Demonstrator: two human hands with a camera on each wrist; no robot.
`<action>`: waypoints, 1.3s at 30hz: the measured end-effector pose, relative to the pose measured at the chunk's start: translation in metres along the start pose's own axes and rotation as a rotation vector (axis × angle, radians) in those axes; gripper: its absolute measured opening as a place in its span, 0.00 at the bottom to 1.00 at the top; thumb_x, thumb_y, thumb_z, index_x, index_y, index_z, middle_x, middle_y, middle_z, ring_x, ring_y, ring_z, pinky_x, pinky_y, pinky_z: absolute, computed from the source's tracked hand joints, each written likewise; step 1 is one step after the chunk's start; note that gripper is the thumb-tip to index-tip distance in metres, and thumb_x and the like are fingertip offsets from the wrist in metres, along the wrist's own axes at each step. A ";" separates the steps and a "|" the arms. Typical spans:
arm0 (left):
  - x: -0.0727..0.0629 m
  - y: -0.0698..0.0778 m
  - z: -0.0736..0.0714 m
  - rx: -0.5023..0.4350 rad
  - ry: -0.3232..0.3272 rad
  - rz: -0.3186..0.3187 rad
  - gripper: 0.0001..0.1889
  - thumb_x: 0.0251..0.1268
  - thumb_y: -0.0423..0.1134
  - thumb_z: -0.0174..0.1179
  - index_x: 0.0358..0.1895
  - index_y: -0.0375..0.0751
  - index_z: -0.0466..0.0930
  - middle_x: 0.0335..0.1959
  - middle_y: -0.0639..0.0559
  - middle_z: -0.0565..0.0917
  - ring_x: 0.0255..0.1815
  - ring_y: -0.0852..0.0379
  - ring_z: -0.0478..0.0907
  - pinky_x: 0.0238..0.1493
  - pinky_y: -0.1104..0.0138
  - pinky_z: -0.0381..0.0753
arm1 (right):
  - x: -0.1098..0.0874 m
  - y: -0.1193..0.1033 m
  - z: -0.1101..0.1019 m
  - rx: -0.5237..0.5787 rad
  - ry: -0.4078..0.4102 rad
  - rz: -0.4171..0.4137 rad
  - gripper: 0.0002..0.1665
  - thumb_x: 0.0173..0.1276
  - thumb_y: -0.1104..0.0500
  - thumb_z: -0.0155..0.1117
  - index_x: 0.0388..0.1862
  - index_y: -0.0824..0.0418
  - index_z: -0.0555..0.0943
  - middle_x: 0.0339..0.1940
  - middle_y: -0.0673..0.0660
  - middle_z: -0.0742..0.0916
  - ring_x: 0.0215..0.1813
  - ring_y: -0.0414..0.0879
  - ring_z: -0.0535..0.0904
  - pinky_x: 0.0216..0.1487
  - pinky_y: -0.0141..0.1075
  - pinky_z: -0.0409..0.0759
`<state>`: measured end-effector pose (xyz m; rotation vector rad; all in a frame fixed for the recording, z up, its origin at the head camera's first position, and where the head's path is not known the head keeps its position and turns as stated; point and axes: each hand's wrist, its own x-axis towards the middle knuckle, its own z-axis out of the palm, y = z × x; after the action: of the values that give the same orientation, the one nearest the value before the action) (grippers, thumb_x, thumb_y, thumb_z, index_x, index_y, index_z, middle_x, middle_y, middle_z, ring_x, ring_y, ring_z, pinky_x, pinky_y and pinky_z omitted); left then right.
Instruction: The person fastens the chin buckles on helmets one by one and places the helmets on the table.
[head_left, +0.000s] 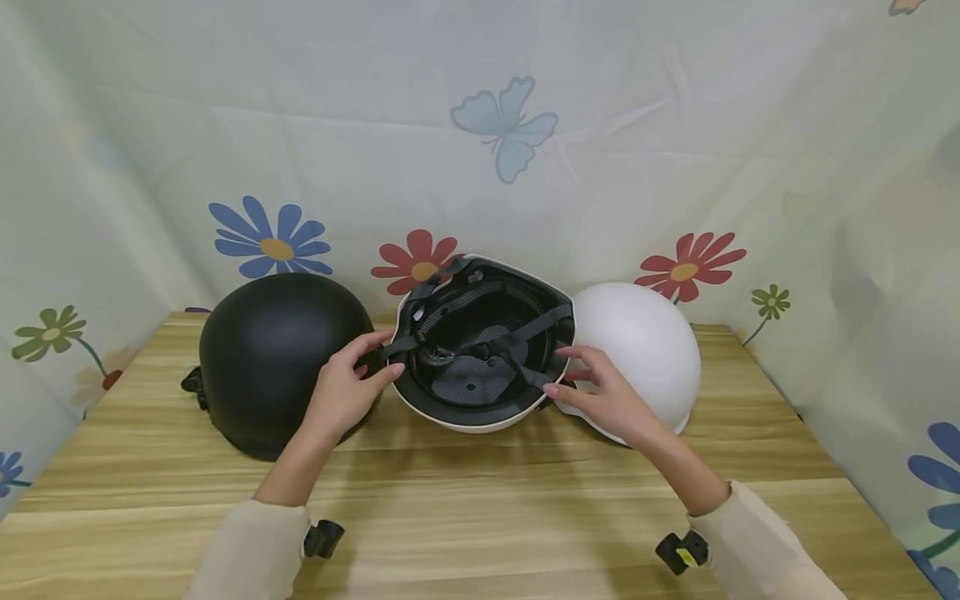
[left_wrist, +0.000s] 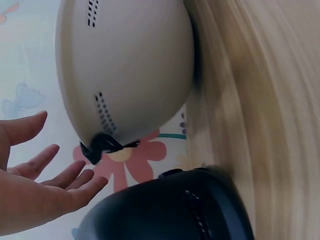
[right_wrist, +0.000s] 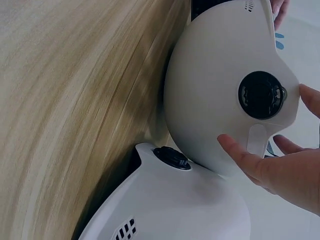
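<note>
Head view: an upturned white helmet (head_left: pixel 480 414) sits before you on the table (head_left: pixel 480 500), between a black helmet (head_left: pixel 285 354) and a second white helmet (head_left: pixel 637 358), dome up. Its bowl holds mesh padding (head_left: pixel 468 387) and dark straps (head_left: pixel 525 333). Your left hand (head_left: pixel 351 385) and right hand (head_left: pixel 613 400) flank the rim, fingers loosely spread. You appear to be positioning it; the next move likely calls for an even, two-sided hold.

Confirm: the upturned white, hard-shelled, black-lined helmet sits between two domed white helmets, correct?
No: the head view shows a domed matte black helmet on the left, not white; the domed white helmet stands right of the upturned white helmet.
</note>
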<state>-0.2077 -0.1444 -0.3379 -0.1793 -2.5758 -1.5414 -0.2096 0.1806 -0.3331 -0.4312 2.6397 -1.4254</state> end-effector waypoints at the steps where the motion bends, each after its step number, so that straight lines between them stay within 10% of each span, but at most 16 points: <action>1: 0.000 -0.002 0.000 -0.001 -0.006 -0.011 0.24 0.60 0.36 0.60 0.60 0.38 0.69 0.58 0.39 0.71 0.62 0.44 0.64 0.60 0.51 0.64 | 0.000 0.001 -0.001 0.003 -0.005 -0.006 0.37 0.60 0.52 0.65 0.64 0.63 0.63 0.65 0.62 0.63 0.60 0.58 0.69 0.55 0.49 0.70; 24: -0.021 -0.001 -0.001 -0.024 -0.159 -0.043 0.25 0.62 0.40 0.59 0.62 0.41 0.68 0.58 0.40 0.73 0.56 0.45 0.72 0.52 0.55 0.73 | 0.006 0.007 -0.003 0.000 0.053 0.023 0.33 0.62 0.54 0.64 0.62 0.65 0.65 0.58 0.64 0.72 0.53 0.56 0.73 0.50 0.44 0.74; 39: -0.004 -0.010 -0.007 -0.007 -0.077 -0.029 0.28 0.63 0.41 0.58 0.65 0.39 0.62 0.59 0.39 0.70 0.59 0.44 0.68 0.57 0.52 0.67 | 0.017 0.022 -0.016 0.171 -0.059 -0.090 0.27 0.65 0.70 0.55 0.62 0.69 0.63 0.60 0.69 0.69 0.56 0.60 0.71 0.47 0.40 0.77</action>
<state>-0.2047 -0.1554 -0.3441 -0.2074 -2.6432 -1.5841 -0.2339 0.1998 -0.3422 -0.5695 2.4564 -1.6220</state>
